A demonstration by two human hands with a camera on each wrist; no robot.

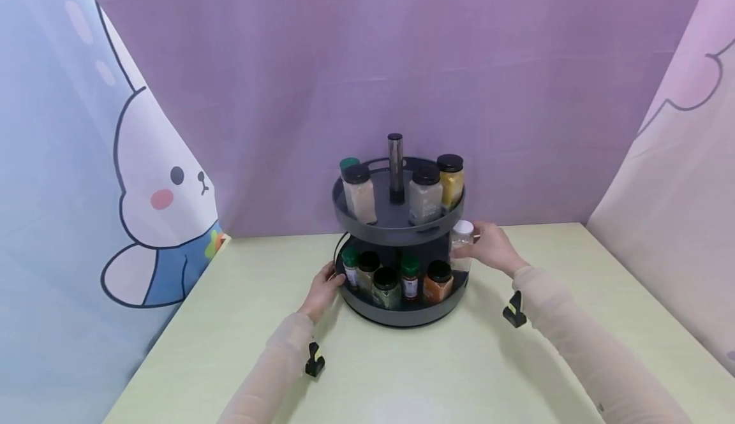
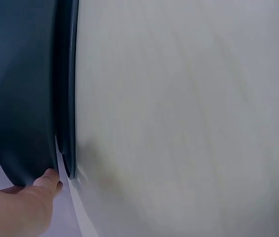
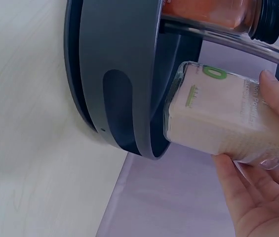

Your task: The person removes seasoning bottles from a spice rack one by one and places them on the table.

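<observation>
A dark two-tier round spice rack (image 1: 402, 317) stands on the table near the back. My left hand (image 1: 321, 293) grips the lower tray's left rim; in the left wrist view its fingers and thumb lie on either side of the tray wall (image 2: 20, 89). My right hand (image 1: 490, 250) holds a clear spice jar (image 3: 218, 113) of pale beige powder, with a white lid (image 1: 462, 227), by its sides. The jar is tilted in the right wrist view, its base at the lower tray's right edge. Whether the base touches the tray floor I cannot tell.
The lower tray carries several jars, among them an orange one (image 1: 438, 282) and a green-lidded one (image 1: 410, 277). More jars stand on the upper tray, including a yellow one (image 1: 452, 182). A central post (image 1: 395, 169) rises above it. A purple cloth (image 1: 275, 105) hangs behind the table.
</observation>
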